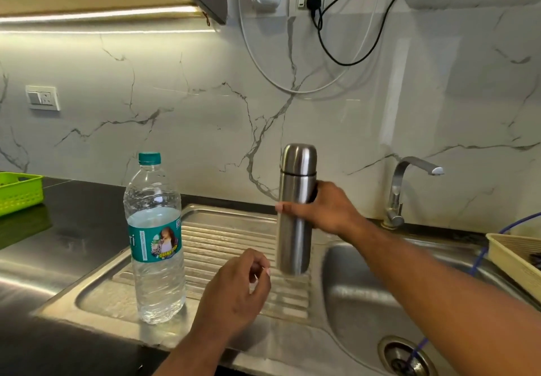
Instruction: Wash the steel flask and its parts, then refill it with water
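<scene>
The steel flask (295, 208) stands upright with its cap on, its base at the ribbed drainboard (222, 244) beside the sink basin (366, 296). My right hand (325, 208) grips the flask around its middle from the right. My left hand (237, 293) hovers over the drainboard just left of the flask's base, fingers loosely curled and holding nothing. A clear plastic water bottle (155, 241) with a green cap and teal label stands on the drainboard to the left, about two-thirds full.
A steel tap (407, 188) rises behind the basin at the right. A blue cord (477, 261) runs down into the drain (404, 358). A beige tray (518, 258) sits at the right edge, a green basket (17, 194) on the black counter at far left.
</scene>
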Tool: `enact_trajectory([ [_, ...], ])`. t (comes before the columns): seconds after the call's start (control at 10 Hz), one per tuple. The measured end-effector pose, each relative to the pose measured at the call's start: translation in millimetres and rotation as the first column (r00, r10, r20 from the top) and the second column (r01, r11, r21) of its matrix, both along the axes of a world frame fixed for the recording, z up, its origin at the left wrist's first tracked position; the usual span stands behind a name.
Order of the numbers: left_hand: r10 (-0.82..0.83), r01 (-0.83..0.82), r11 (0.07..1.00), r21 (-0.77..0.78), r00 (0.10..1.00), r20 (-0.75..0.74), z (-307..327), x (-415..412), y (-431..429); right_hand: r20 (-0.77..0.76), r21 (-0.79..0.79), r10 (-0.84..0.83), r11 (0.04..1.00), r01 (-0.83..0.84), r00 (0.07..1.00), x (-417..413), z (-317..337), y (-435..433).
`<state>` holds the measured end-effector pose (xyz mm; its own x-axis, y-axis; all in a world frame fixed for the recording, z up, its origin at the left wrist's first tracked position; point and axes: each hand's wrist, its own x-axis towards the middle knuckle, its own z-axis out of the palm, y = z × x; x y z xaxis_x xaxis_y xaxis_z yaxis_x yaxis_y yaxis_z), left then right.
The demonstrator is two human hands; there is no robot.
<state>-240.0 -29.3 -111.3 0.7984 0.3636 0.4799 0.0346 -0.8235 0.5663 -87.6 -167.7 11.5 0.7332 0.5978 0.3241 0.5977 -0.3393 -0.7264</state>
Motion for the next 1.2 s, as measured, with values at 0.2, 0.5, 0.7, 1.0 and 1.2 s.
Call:
enact_trajectory([
  [0.2, -0.037, 0.037, 0.999, 0.024, 0.999, -0.010, -3, 3, 0, 0.004, 0.077, -0.112, 0.991, 0.112, 0.994, 63, 3, 58],
  [0.5, -0.049, 0.048, 0.998, 0.047, 0.999, 0.004, -7, 4, 3, -0.011, 0.044, -0.201, 0.978, 0.202, 0.979, 120, -23, 117],
  [0.7, -0.085, 0.083, 0.994, 0.071, 0.996, 0.033, -8, 4, 3, -0.067, 0.030, -0.220, 0.974, 0.223, 0.973, 132, -42, 127],
  [1.0, -0.110, 0.111, 0.992, 0.059, 0.994, -0.017, -7, 8, 3, -0.186, 0.041, -0.212, 0.974, 0.223, 0.960, 132, -49, 132],
  [1.2, -0.110, 0.112, 0.993, 0.021, 0.990, -0.092, -2, 11, 6, -0.197, -0.004, -0.187, 0.982, 0.190, 0.962, 126, -45, 123],
])
